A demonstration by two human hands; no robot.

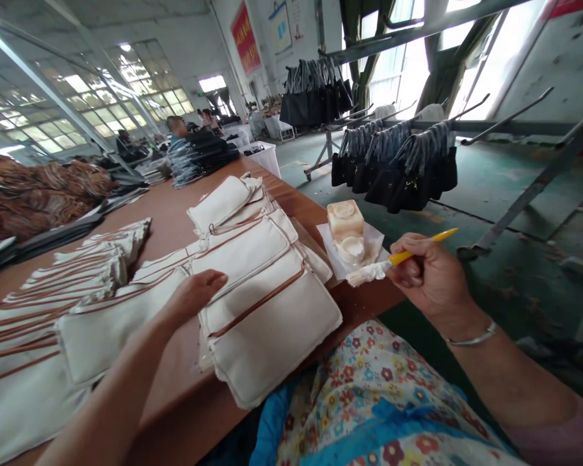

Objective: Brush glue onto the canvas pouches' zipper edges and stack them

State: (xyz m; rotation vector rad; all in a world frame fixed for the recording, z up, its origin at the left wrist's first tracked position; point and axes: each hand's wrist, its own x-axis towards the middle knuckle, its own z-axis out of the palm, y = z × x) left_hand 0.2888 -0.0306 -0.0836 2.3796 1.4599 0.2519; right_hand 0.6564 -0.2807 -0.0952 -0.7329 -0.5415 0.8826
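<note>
Right hand pinched shut on yellow-handled brush, bristles loaded with white paste, tip just left of knuckles and beside glue pot on paper. Left hand flat, fingers loosely extended, gripping nothing, resting on cream canvas pouch. More pouches stacked further left on wooden table.

On the desk, fabric pieces lie stacked before the person, more stacks to their left. The left hand rests on the nearest stack. Right of it a glue pot sits near the desk edge; beside that, the right hand holds a brush. Behind, bags hang on racks.
</note>
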